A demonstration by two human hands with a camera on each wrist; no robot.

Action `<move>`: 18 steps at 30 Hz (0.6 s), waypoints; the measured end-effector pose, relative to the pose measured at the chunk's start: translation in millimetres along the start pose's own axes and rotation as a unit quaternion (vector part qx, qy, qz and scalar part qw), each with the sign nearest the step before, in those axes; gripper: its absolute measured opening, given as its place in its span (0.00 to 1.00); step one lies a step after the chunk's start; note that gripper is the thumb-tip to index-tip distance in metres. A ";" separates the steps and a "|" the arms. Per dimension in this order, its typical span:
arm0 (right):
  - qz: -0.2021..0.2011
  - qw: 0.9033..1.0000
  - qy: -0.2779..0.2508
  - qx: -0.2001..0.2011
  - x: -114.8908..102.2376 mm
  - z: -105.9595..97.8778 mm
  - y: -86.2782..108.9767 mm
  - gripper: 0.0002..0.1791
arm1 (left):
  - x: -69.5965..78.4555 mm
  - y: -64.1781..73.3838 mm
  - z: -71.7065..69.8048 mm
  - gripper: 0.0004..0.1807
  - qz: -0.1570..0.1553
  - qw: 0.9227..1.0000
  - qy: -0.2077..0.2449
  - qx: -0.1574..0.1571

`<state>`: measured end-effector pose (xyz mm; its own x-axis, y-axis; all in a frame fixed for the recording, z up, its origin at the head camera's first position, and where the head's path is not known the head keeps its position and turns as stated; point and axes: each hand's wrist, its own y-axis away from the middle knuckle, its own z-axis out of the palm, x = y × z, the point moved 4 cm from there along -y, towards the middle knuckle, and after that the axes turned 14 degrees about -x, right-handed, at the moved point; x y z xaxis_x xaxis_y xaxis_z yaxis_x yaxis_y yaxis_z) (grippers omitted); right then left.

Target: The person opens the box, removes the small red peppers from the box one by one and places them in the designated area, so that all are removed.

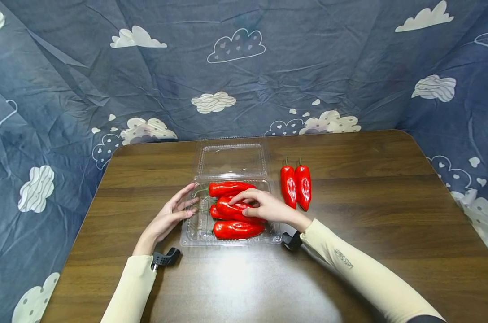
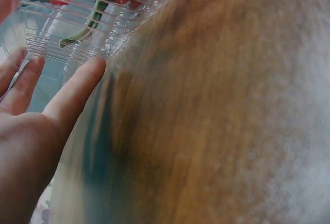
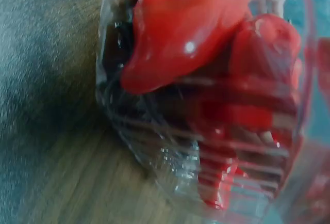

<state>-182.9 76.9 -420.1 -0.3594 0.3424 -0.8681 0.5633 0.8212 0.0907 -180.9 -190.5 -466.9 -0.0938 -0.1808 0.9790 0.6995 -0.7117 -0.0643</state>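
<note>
Centrally, a hinged clear plastic clamshell container (image 1: 232, 243) rests on a wood-grain table (image 1: 369, 188), its lid (image 1: 232, 161) folded back along the far side. Within the tray lie glossy red peppers with green stems directed left: a far pepper (image 1: 228, 187), a near pepper (image 1: 237, 229), and, between them, a middle pepper (image 1: 233, 209) lying partly over another. The right hand (image 1: 264, 204) pinches the middle pepper between thumb and fingers. The left hand (image 1: 169, 220) is spread wide, fingers extended, fingertips touching the left wall; in the left wrist view, a curved stem (image 2: 98, 15) shows through the ribbed plastic. Just right of the container, two loose peppers (image 1: 303, 187) lie side by side on the table, stems pointing away from the person. Behind hangs a blue cloud-patterned cloth (image 1: 333, 67). The right wrist view is blurred.
</note>
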 end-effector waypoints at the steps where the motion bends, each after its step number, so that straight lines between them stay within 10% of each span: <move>1: 0.000 1.000 0.001 -0.005 0.5 0.9 -0.9 0.19 | -0.1 0.1 -0.2 0.40 0.000 1.000 0.001 0.000; 18: -0.010 0.999 -0.005 -0.030 0.5 7.1 -6.0 0.23 | -0.4 0.5 -0.2 0.40 0.004 1.000 0.000 0.001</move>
<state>-181.2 68.9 -424.6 -0.3623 0.3211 -0.8750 0.5110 0.8536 0.1017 -180.7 -190.9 -467.4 -0.0895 -0.1864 0.9784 0.7017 -0.7090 -0.0709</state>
